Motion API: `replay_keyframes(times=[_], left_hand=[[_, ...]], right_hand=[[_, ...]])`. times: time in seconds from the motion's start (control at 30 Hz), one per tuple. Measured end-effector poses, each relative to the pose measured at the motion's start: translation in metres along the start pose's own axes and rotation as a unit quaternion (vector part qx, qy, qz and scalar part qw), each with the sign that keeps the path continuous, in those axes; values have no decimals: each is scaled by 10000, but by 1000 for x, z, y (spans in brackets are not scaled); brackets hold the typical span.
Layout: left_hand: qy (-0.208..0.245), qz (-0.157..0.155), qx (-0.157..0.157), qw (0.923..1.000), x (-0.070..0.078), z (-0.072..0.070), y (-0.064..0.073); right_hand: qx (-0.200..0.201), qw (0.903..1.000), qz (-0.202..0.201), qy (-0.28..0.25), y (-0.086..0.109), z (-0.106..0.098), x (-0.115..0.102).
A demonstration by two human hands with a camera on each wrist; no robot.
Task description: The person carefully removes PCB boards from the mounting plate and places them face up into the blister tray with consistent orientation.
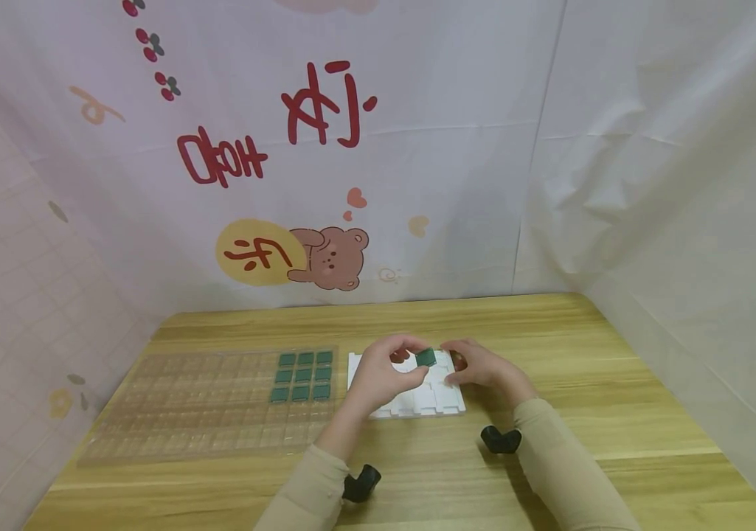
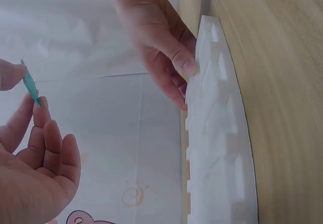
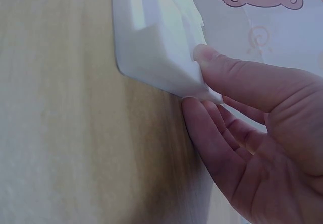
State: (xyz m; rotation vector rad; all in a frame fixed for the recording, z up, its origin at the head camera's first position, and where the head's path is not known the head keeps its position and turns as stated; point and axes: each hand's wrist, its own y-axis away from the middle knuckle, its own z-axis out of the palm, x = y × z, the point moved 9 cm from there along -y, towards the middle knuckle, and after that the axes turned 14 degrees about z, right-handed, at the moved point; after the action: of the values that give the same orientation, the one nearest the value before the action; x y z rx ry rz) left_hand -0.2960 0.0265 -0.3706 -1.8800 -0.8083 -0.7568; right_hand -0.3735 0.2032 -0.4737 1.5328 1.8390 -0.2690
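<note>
Between thumb and fingertips, my left hand (image 1: 384,375) pinches a small green square chip (image 1: 426,358), raised above a white tray (image 1: 447,398) with shallow square compartments. The left wrist view shows this chip (image 2: 30,82) almost edge-on, apart from the tray. At the tray's far right corner, my right hand (image 1: 484,366) grips the edge. In the right wrist view its thumb (image 3: 207,55) lies on the rim, and the other fingers sit against the side. My left hand hides part of the white tray in the head view.
Left of the white tray lies a long clear plastic tray (image 1: 185,435) with many small pockets. Several green chips (image 1: 302,375) sit in rows near its right end. A wooden table (image 1: 431,472) bears both trays. Printed white cloth (image 1: 457,147) hangs behind and at the sides.
</note>
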Motion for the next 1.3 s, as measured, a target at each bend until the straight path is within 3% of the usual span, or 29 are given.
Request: replay_keyframes(times=[0.63, 0.93, 1.07, 1.3], left_hand=[[-424, -258, 156, 9986, -28, -56, 27], [-784, -712, 215, 9941, -37, -83, 44], [-785, -818, 233, 9933, -43, -95, 50], [-413, -1022, 245, 9936, -55, -116, 61]], right_hand=[[15, 9996, -51, 261, 5, 0, -3], [15, 9997, -7, 245, 3, -1, -2], [19, 9996, -42, 275, 3, 0, -3], [41, 9996, -70, 288, 2, 0, -1]])
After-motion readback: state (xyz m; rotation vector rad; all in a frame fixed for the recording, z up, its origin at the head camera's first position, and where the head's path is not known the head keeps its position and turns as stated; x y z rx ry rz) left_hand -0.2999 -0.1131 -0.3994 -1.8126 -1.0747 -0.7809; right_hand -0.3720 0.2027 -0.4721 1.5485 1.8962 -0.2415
